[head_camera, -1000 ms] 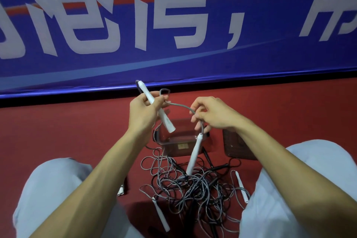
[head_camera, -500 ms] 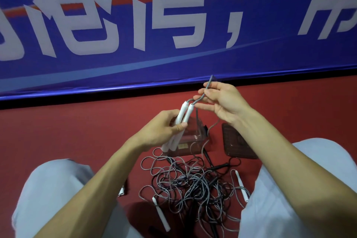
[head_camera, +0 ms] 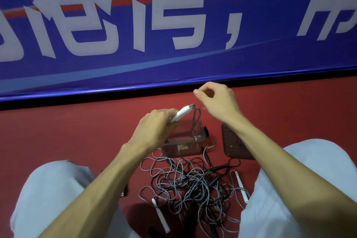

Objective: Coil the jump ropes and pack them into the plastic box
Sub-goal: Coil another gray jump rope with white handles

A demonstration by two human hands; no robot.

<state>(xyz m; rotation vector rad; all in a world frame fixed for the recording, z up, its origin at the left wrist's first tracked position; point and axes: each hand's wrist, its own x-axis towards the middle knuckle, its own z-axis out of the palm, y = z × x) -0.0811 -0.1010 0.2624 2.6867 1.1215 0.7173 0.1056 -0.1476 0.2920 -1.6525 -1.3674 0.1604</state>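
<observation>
My left hand is shut on two white jump-rope handles held side by side, tips pointing up and right. Their grey cord loops off the tips and hangs down in front of the clear plastic box, which stands open on the red floor behind my left hand. Above the handle tips, my right hand is raised with thumb and fingers pinched; no cord shows between them. A tangle of grey and black ropes lies between my knees.
A dark lid lies right of the box. Loose white handles and black handles stick out of the tangle. A blue banner wall closes off the floor just behind. My knees flank the pile.
My left hand brought the two handles together and lowered them over the box. My right hand moved from the cord at the handle tips up and to the right.
</observation>
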